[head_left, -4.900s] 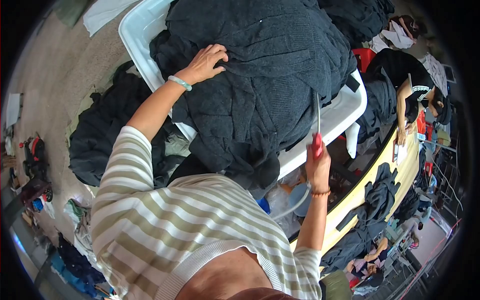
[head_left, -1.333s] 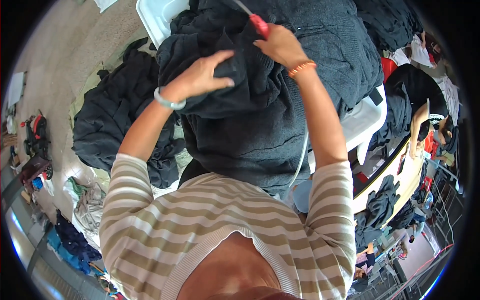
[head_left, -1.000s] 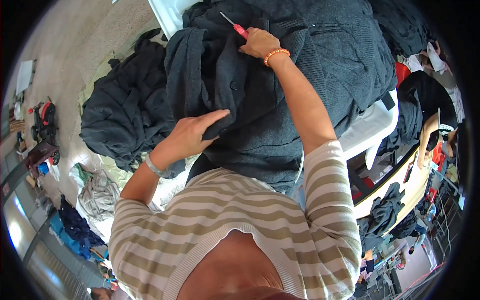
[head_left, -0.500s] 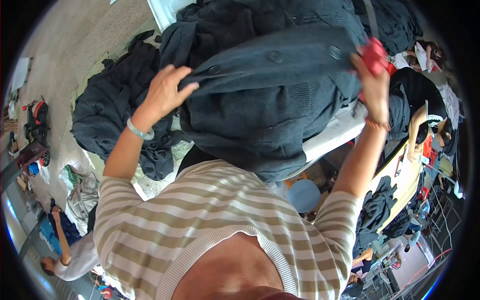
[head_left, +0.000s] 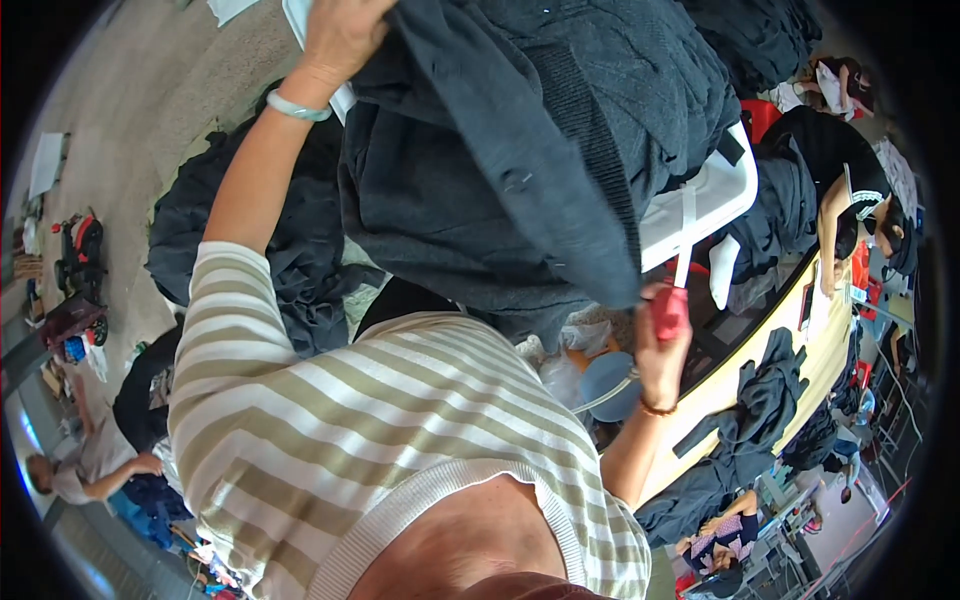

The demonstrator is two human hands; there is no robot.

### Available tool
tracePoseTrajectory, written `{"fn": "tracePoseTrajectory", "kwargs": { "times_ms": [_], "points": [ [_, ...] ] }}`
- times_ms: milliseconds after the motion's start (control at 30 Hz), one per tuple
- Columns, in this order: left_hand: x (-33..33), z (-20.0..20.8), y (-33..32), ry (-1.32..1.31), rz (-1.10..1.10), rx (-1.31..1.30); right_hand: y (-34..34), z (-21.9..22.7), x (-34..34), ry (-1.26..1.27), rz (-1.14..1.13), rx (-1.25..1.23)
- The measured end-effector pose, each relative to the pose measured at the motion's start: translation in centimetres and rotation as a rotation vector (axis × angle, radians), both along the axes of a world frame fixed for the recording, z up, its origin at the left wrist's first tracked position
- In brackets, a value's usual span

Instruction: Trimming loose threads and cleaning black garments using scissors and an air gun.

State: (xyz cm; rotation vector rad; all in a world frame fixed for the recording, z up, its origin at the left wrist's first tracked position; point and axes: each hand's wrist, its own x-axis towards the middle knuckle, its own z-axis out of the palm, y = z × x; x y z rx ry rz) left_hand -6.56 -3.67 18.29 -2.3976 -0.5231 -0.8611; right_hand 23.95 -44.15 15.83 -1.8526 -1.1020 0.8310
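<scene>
A dark grey knit cardigan (head_left: 530, 190) with buttons along its front band is drawn out over a pile of like knitwear (head_left: 640, 90). At the top left, my left hand (head_left: 345, 40) has its fingers closed on one end of the band. Lower down on the right, my right hand (head_left: 662, 345) is closed round a red-handled tool (head_left: 671, 312) with a long, straight pale strip reaching up from it. The band's lower end meets the fingers of that hand; whether they pinch it I cannot tell. The band slants between both hands, blurred at its lower part.
A white table or tray edge (head_left: 705, 205) shows beneath the pile. Another dark heap (head_left: 230, 220) lies at left. A blue-grey bucket (head_left: 607, 385) stands below my right arm. More dark clothes (head_left: 760, 400) lie on a yellowish table (head_left: 690, 445). Other people sit around the room.
My left hand has moved up and away, and my right hand down towards me with the red-handled tool. The cardigan band has swung from nearly level to steeply slanted.
</scene>
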Motion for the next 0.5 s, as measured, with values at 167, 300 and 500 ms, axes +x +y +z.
{"fn": "tracePoseTrajectory", "kwargs": {
  "times_ms": [167, 300, 500],
  "points": [
    [-3.8, -14.5, -1.9, 0.396, 0.289, -0.659, -0.6, -5.9, -2.5, -0.203, 0.006, -0.334],
    [-3.6, -14.7, -5.7, -0.232, 0.205, -1.063, -0.9, -3.7, -3.4, -0.357, 0.167, -0.298],
    [-1.7, -17.4, -7.6, -0.514, 0.346, -1.242, 4.3, -1.2, -7.0, -0.335, 0.413, -0.184]
  ]
}}
